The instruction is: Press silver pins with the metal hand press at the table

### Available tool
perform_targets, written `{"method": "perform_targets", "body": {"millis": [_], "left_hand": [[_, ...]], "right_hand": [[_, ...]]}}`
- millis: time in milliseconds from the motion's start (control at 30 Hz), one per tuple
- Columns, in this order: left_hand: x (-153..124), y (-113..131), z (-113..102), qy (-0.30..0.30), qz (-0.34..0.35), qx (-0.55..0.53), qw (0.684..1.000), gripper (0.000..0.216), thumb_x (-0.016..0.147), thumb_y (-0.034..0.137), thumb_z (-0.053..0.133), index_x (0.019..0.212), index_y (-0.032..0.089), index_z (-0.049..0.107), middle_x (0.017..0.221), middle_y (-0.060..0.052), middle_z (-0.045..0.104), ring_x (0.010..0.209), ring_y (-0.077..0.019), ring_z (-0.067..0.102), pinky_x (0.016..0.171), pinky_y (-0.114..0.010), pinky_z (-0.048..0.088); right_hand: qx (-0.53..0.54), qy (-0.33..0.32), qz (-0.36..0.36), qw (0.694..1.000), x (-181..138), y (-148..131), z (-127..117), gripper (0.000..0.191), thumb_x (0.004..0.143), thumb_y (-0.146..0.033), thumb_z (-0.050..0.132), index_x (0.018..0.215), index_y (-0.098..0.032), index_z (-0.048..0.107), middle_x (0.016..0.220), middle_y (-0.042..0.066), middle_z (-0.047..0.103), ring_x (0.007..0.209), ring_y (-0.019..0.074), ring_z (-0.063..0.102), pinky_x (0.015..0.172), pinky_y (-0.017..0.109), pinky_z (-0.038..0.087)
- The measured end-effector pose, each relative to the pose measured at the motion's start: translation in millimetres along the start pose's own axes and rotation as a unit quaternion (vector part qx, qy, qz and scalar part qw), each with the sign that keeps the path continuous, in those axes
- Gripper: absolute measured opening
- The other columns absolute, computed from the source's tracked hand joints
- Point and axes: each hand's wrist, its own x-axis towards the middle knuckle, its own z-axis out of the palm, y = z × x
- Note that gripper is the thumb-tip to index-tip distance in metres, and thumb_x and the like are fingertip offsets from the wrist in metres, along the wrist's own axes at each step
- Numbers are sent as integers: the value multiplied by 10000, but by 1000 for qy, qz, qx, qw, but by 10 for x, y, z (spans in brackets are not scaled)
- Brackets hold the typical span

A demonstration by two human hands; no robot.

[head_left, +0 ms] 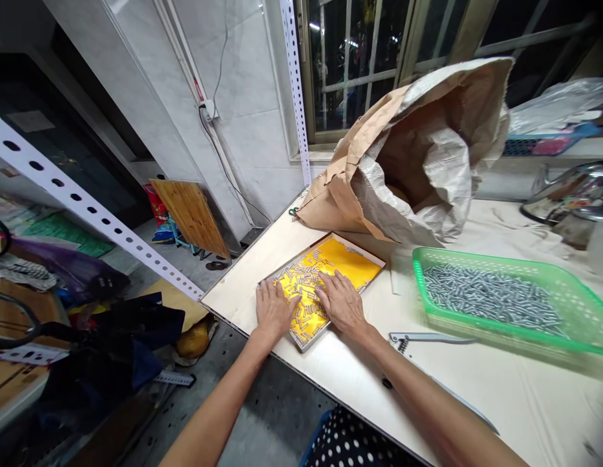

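Observation:
A shallow tray (360, 283) with a yellow bottom lies on the table in front of me. Many small silvery metal pins (308, 275) are scattered over it, thickest in its left and near part. My left hand (273, 306) rests over the tray's left edge, fingers stretched out and touching the pins. Over the near right side is my right hand (343, 301), its fingers spread flat among the pins. Neither hand grips anything that I can see. The pins under both palms are hidden.
Right of the tray stands a green plastic basket (421, 301) holding many metal pins. Silver-grey long-handled pliers (428, 337) lie before it. A large open paper sack (340, 194) leans behind the tray. A kettle (568, 194) stands at the far right. The table's edge runs along the left.

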Motion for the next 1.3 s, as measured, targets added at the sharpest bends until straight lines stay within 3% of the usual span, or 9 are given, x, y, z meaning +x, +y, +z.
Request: {"method": "perform_targets", "body": {"millis": [67,133,300,500,600,733,967,1133,1300], "left_hand": [[6,-40,-22,-14,9,12,1000,748,966,559,311,1391,-41,444,1471,-302,372,1410,-403,299,1161,-519,195],[-41,-20,-25,-22,61,3,998,727,966,566,300,1371,-9,484,1473,-287,380,1415,-395,296,1162,-516,195],[-243,51,-4,-4,141,-80,987,577,972,514,345,1345,120,541,1451,-200,462,1411,-359,327,1160,-551,193],[-194,-206,-60,-60,197,-206,957,372,980,368,417,1263,217,607,1360,-85,586,1327,-243,468,1180,-480,204],[-32,-286,-120,-18,137,-204,969,330,974,275,426,1206,190,644,1280,-91,638,1227,-228,549,1130,-412,311],[184,-182,-156,15,71,-177,982,304,962,243,431,1054,159,708,1093,-108,689,1074,-238,594,942,-341,457],[397,77,-59,3,-10,-168,986,203,896,275,546,939,142,692,1062,-133,654,1068,-281,570,844,-364,458],[475,34,-29,0,-15,-219,976,140,851,176,543,833,146,678,992,-119,668,965,-247,614,795,-333,452],[435,-42,-84,18,-15,-291,956,128,819,151,555,799,164,681,898,-72,705,881,-204,642,788,-302,467]], "right_hand": [[0,-9,5,1000,3,-7,-10,484,985,-385,436,1412,-162,478,1292,106,613,1344,313,389,1091,460,307],[2,-16,9,1000,8,-10,-15,499,986,-387,432,1431,-164,455,1287,109,615,1342,311,392,1086,459,310],[8,-30,16,999,22,-2,7,515,985,-391,422,1453,-175,424,1321,105,595,1351,308,381,1095,463,290],[7,-24,30,999,37,-10,17,507,985,-385,407,1448,-177,425,1340,109,576,1361,314,361,1089,457,280],[8,-24,32,999,39,-11,16,502,986,-391,409,1441,-180,431,1343,110,570,1364,310,354,1085,450,282],[3,-25,36,999,29,-5,11,496,986,-374,414,1444,-183,429,1330,103,576,1359,318,357,1079,446,293],[-8,-34,34,999,23,-12,2,495,973,-338,431,1442,-181,427,1311,117,586,1344,310,380,1062,443,316],[-7,-36,30,999,30,-1,20,490,967,-325,439,1436,-183,429,1319,105,578,1360,313,353,1076,444,300],[27,-33,10,999,67,-28,-61,336,947,-252,467,1248,-171,593,1316,128,566,1337,287,367,1071,436,309]]}}
